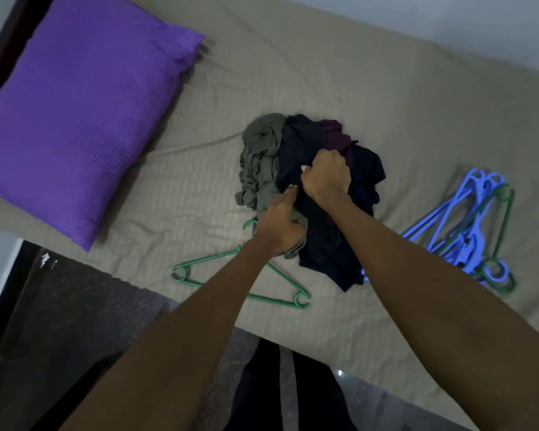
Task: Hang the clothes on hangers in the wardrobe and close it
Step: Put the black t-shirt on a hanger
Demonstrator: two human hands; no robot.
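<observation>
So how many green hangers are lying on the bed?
2 that I can see: one green hanger under the left forearm, and another green hanger tangled among the blue hangers on the right. More may be hidden under the clothes pile.

clothes pile (318, 188) mid-bed (324, 73), pillow (84, 113) left, hangers (467, 225) right

Your two forearms are bare from the near edge of the view out to the wrists, with no sleeve showing on either. Your left hand (282, 225) and right hand (327, 174) wear no gloves, rings or watch that you can make out. Near you, between the arms, your dark trousers (280, 384) show, their detail lost in shadow.
</observation>
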